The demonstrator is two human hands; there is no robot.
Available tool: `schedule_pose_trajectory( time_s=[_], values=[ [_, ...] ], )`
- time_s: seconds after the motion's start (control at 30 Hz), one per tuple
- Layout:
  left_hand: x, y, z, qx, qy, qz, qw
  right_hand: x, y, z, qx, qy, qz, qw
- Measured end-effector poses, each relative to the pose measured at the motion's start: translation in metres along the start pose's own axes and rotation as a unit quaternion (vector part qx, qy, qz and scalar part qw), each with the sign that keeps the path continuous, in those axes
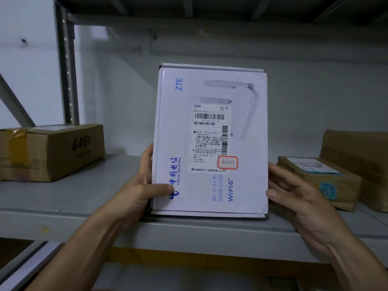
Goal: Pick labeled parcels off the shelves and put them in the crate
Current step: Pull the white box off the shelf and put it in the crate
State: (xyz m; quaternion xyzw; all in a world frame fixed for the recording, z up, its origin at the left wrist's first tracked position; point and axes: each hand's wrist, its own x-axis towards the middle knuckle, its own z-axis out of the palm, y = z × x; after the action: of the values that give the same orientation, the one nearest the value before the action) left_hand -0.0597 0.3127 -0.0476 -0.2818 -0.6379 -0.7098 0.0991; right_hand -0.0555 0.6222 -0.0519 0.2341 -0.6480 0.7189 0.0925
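— Item one?
— White ZTE box [210, 141], shipping label [209, 131] facing near, standing upright at the grey shelf's [84, 196] near edge.
— Who is holding it?
— Left hand [144, 185] is gripping its left edge, thumb lying across the front. Right hand [294, 194] is resting straight fingers against its right edge.
— Neighbours?
— Brown carton [50, 152] sitting left; taped parcel [319, 181] lying right.

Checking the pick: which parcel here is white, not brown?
The white ZTE box, gripped by the left hand; the box marked BABI and the taped parcel are brown.
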Motion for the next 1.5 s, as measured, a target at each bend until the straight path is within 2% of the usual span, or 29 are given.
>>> schedule_pose_trajectory(
  time_s=[0.7, 1.03, 1.2, 1.3, 1.5],
  values=[
    [0.001, -0.001, -0.001, 0.016, 0.001, -0.003, 1.000, -0.005, -0.002, 0.005, -0.009, 0.015, 0.015, 1.000],
    [-0.004, 0.009, 0.005, 0.032, 0.014, -0.018, 0.999, -0.011, -0.011, 0.023, -0.080, 0.093, 0.007, 0.992],
    [-0.007, 0.015, 0.008, 0.052, 0.025, -0.026, 0.998, -0.024, -0.018, 0.035, -0.091, 0.096, 0.017, 0.991],
    [-0.012, 0.018, 0.012, 0.032, 0.005, -0.036, 0.999, -0.038, -0.022, 0.041, -0.100, 0.103, 0.012, 0.990],
    [-0.022, 0.020, 0.027, -0.018, 0.039, -0.011, 0.999, -0.066, -0.023, 0.049, -0.079, 0.120, -0.001, 0.990]
  ],
)
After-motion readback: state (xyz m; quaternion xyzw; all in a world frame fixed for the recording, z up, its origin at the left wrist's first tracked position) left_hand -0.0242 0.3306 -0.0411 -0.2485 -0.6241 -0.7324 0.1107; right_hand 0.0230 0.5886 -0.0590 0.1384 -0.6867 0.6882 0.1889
